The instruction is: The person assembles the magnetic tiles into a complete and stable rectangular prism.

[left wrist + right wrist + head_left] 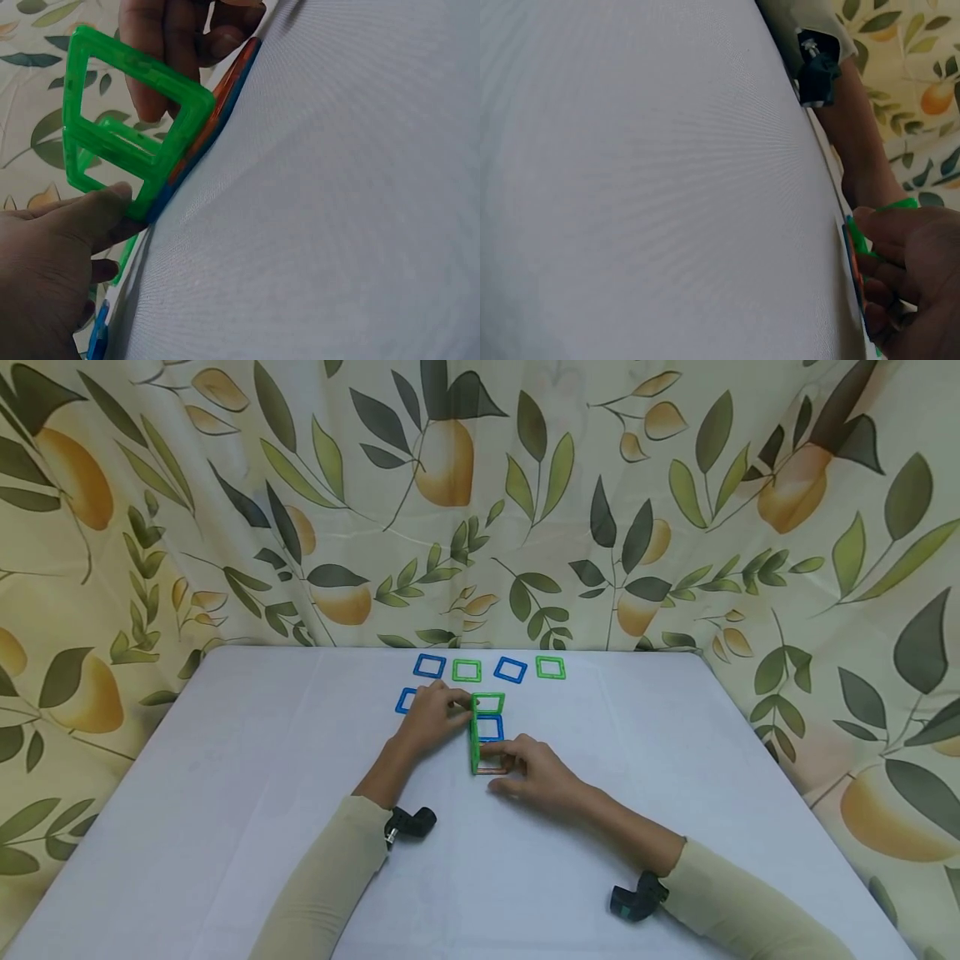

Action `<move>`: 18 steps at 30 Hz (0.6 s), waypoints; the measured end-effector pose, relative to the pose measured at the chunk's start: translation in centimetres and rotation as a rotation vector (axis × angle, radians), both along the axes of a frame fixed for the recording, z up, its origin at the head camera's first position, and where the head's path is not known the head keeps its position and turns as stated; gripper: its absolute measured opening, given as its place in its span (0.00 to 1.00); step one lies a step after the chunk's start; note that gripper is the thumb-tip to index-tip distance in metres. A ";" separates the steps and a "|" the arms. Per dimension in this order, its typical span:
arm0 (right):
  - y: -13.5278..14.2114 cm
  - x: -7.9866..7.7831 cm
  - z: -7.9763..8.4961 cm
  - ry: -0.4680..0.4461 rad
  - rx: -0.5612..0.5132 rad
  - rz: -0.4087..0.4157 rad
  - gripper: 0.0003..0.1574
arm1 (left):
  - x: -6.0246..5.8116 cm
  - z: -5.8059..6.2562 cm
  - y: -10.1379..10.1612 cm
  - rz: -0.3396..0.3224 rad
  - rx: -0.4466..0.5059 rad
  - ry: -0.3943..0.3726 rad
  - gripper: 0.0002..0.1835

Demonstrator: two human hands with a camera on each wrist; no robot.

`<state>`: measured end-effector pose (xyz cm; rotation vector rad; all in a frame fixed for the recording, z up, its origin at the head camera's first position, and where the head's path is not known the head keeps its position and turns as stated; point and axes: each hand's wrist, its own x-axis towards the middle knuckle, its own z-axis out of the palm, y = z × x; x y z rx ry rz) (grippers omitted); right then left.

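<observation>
In the head view, my left hand [433, 717] pinches a green square magnetic tile [474, 743] standing on edge; its thumb lies on the frame in the left wrist view. Right of that upright piece lie flat a green tile [490, 695], a blue tile [491, 717] and an orange tile [492, 771] in a column. My right hand [542, 774] has its index finger and thumb about the orange tile, fingertips close to the upright green frame. In the right wrist view, its curled fingers [881, 270] partly hide the tiles.
Along the back of the white table [300, 827] lie a blue tile [430, 657], a green tile [467, 662], another blue tile [511, 661] and another green tile [551, 658]. A further blue tile [402, 701] shows partly behind my left hand. A leaf-patterned curtain [480, 552] hangs beyond.
</observation>
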<state>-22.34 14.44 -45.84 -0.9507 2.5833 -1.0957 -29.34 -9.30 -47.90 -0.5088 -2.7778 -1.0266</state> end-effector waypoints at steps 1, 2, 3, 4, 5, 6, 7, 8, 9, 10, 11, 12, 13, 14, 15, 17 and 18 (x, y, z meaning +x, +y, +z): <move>0.0 0.0 0.0 0.000 0.004 0.006 0.34 | 0.0 0.0 0.0 0.004 -0.004 0.000 0.15; -0.1 0.1 0.0 -0.002 0.008 0.009 0.34 | 0.0 -0.1 -0.1 0.005 -0.008 0.001 0.14; -0.1 0.1 -0.1 -0.001 0.010 0.012 0.34 | -0.1 -0.1 -0.1 0.006 -0.011 0.002 0.14; -0.1 0.1 -0.1 -0.002 0.008 0.010 0.33 | -0.1 -0.1 -0.1 0.005 -0.016 0.002 0.14; 0.0 0.1 -0.1 -0.005 0.003 0.004 0.32 | -0.2 -0.2 -0.1 0.003 -0.018 0.004 0.14; 0.0 0.0 -0.1 -0.009 -0.004 -0.005 0.30 | -0.2 -0.2 -0.2 0.002 -0.022 0.005 0.15; 0.0 0.0 -0.1 -0.014 -0.020 -0.014 0.28 | -0.3 -0.2 -0.2 0.000 -0.026 0.006 0.15; 0.1 -0.1 -0.1 -0.025 -0.038 -0.029 0.25 | -0.3 -0.2 -0.2 -0.002 -0.027 0.007 0.15; 0.2 -0.2 -0.1 -0.033 -0.061 -0.046 0.23 | -0.3 -0.2 -0.2 -0.002 -0.028 0.006 0.15; 0.3 -0.3 -0.1 -0.046 -0.086 -0.066 0.21 | -0.3 -0.2 -0.2 -0.004 -0.028 0.007 0.15; 0.4 -0.5 0.0 -0.055 -0.106 -0.091 0.18 | -0.3 -0.2 -0.2 -0.004 -0.026 0.007 0.15; 0.6 -0.7 0.1 -0.060 -0.128 -0.114 0.17 | -0.3 -0.2 -0.2 -0.004 -0.025 0.007 0.15; 0.8 -1.0 0.1 -0.062 -0.150 -0.136 0.16 | -0.3 -0.2 -0.2 -0.003 -0.023 0.007 0.15; 1.0 -1.4 0.2 -0.062 -0.163 -0.163 0.15 | -0.3 -0.2 -0.2 -0.002 -0.021 0.007 0.15; 1.2 -1.8 0.2 -0.056 -0.174 -0.186 0.15 | -0.3 -0.2 -0.2 -0.001 -0.022 0.007 0.15; 1.7 -2.7 0.3 -0.044 -0.179 -0.234 0.15 | -0.3 -0.2 -0.2 0.001 -0.021 0.009 0.15; 1.9 -3.2 0.3 -0.040 -0.182 -0.255 0.15 | -0.3 -0.2 -0.2 0.002 -0.020 0.010 0.15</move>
